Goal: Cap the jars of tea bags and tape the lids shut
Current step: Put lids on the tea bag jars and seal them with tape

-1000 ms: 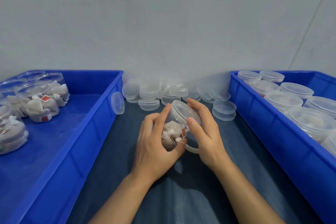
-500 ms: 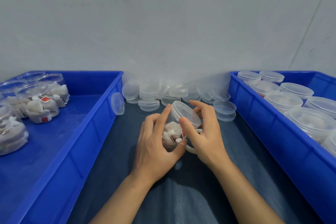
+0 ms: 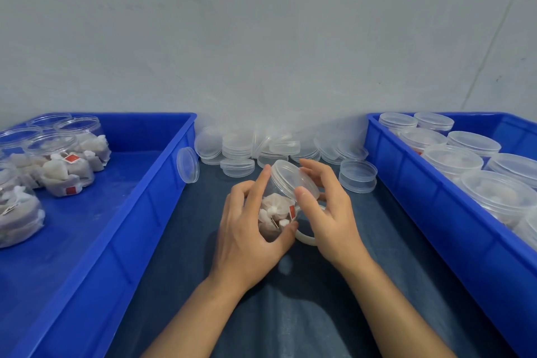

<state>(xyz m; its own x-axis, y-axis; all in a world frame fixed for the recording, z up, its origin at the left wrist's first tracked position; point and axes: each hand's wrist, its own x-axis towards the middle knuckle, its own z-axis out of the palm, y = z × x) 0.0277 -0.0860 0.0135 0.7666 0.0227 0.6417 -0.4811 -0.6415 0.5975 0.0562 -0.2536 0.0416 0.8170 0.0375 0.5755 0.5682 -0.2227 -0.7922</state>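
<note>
Jar of tea bags, tilted, sits in the left hand grip above the dark surface; right hand fingers curl around its clear lid. Red tags on the bags show no readable writing.

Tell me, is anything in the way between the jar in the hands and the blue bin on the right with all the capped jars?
Nothing visible blocks it. The jar is held over bare cloth, and only the right hand and the bin's own near wall lie that way.
</note>
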